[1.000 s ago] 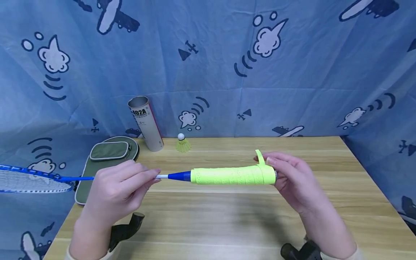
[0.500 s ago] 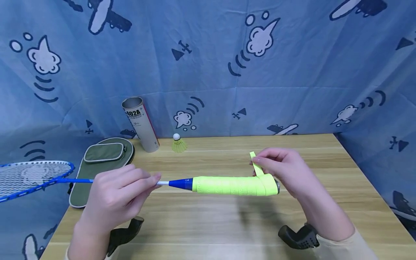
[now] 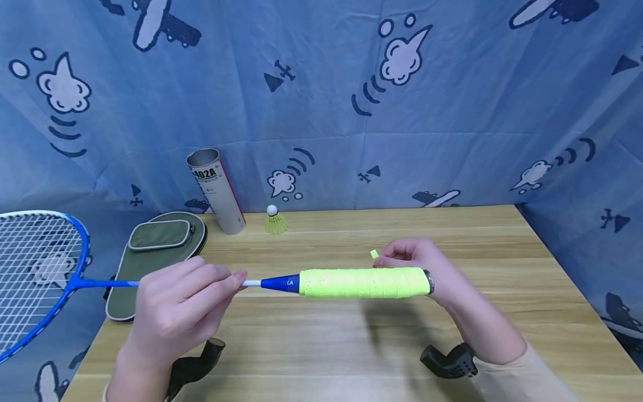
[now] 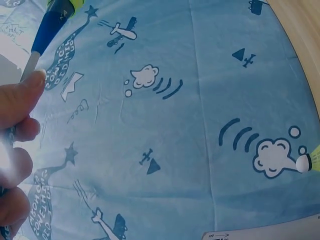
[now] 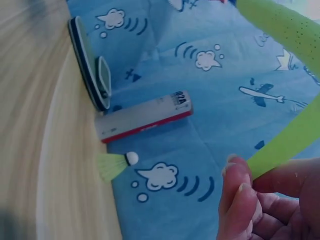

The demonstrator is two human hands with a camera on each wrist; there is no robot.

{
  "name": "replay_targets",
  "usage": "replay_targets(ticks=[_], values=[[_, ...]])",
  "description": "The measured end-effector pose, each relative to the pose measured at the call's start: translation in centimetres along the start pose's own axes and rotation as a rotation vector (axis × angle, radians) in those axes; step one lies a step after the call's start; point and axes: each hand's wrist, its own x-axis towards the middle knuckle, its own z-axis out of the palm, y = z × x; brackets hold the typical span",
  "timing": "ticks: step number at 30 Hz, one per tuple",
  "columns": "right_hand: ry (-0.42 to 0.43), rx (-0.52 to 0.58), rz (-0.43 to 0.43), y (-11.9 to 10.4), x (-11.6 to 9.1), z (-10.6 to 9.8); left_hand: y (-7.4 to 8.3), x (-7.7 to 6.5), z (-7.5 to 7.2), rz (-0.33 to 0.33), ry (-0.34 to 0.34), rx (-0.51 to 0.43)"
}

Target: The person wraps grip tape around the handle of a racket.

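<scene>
My left hand (image 3: 181,312) pinches the white part of a badminton racket's shaft between thumb and fingers. The racket (image 3: 280,283) lies level above the table, its strung blue head at the far left. Neon yellow grip tape (image 3: 364,282) covers the handle, leaving the dark end cap showing on the right. Behind the handle, my right hand (image 3: 419,262) pinches the tape's loose end (image 3: 374,254). The right wrist view shows this loose strip (image 5: 292,137) stretched from the handle to thumb and fingertips. In the left wrist view, the thumb (image 4: 25,97) presses along the shaft.
On the wooden table (image 3: 321,346) at the back left lie a green zip case (image 3: 150,262), a leaning grey shuttlecock tube (image 3: 217,192) and a yellow shuttlecock (image 3: 276,221). A blue printed cloth (image 3: 321,106) hangs behind. Black wrist devices (image 3: 449,362) sit under both wrists.
The racket has turned about its shaft, so its head shows more face-on. My right hand took the upright tape end and carried it left behind the handle.
</scene>
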Motion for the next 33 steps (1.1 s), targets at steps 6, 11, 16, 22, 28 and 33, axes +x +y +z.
replay_targets(ticks=[6,11,16,22,28,33], values=[[0.165,-0.084,-0.014,-0.9,-0.2,-0.8,0.1,0.2,0.2,0.025,0.011,-0.028],[0.243,-0.044,-0.118,-2.5,-1.2,-1.8,0.1,0.2,0.3,0.022,-0.012,-0.037],[0.349,0.033,-0.262,-3.6,-3.4,-2.5,0.0,0.0,0.4,-0.001,-0.053,-0.027],[0.399,0.041,-0.585,-3.5,-5.4,-2.1,-0.3,-0.3,0.3,-0.023,-0.07,-0.017],[0.215,0.179,-0.961,-2.9,-6.0,-1.6,-0.6,-0.6,0.3,-0.051,-0.053,-0.01],[0.192,0.106,-1.151,-3.3,-6.5,-0.9,-0.8,-0.6,0.2,-0.055,-0.029,-0.017]])
